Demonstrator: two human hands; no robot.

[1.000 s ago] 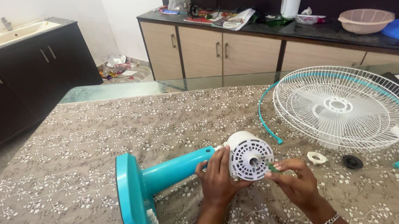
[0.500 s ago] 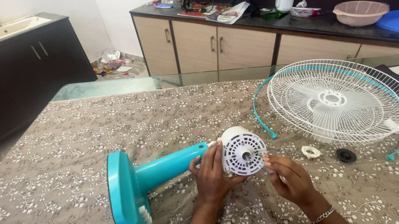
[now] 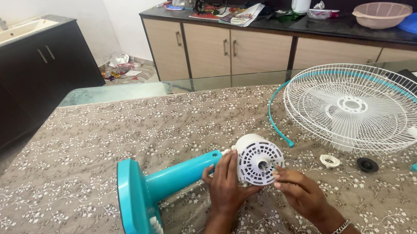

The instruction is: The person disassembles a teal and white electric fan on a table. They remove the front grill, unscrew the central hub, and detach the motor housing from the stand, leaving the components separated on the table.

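Gripping white motor housing [image 3: 258,159], left hand [image 3: 225,183]; right hand [image 3: 300,193] fingertips pinched at its face, pinched item hidden.

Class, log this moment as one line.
left hand: grips fan motor | right hand: fingertips at motor face | fan guard: on table

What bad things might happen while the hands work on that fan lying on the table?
1. The small white ring and black cap lie loose on the patterned cloth; a nudge might roll them off or lose them.
2. The fan stand lies on its side, steadied only by the left hand at the white motor; it may roll.
3. The right hand has fingertips at the motor's front, near the shaft, and might get pinched.
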